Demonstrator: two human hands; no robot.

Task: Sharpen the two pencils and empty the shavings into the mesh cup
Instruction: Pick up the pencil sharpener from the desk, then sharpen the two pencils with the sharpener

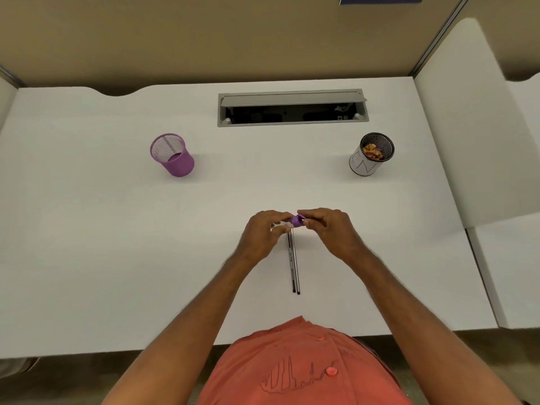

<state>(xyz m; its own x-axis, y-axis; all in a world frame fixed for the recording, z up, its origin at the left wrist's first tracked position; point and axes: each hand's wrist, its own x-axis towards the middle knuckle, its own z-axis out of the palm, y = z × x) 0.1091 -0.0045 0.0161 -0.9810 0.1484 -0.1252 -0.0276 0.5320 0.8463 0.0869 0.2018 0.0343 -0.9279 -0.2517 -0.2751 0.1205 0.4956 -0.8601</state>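
Note:
A small purple sharpener (297, 220) is pinched between my left hand (263, 233) and my right hand (331, 229) above the middle of the white desk (117, 244). Its clear part sits under my left fingers and is mostly hidden. Two dark pencils (293, 263) lie side by side on the desk just below my hands, pointing away from me, their far ends hidden. A black mesh cup (372, 154) wrapped in white paper stands at the right and holds orange shavings. A purple mesh cup (172, 154) stands at the left.
A grey cable hatch (292, 108) is open at the back of the desk. White divider panels (467, 141) close the right side and a tan wall lies behind.

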